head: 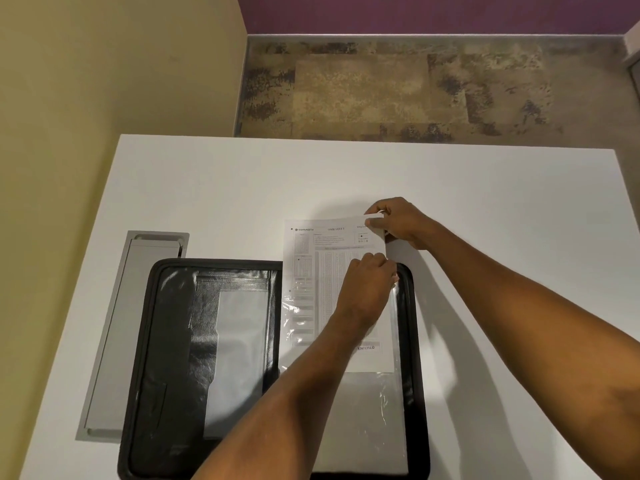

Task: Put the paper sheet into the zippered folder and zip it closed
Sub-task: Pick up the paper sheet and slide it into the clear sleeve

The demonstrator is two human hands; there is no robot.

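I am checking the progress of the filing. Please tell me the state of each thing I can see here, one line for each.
Zippered folder: open flat on the table, unzipped.
Paper sheet: partly inside the clear sleeve, top sticking out.
Clear sleeve: lying on the folder's right half.
Left hand: pinching the sleeve's top edge.
Right hand: pinching the sheet's top right corner.
Table cable hatch: closed.

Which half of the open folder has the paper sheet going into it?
The right half of the folder: the paper sheet sits partly inside its clear sleeve, top sticking out, held by both hands. The left half shows only dark pockets.
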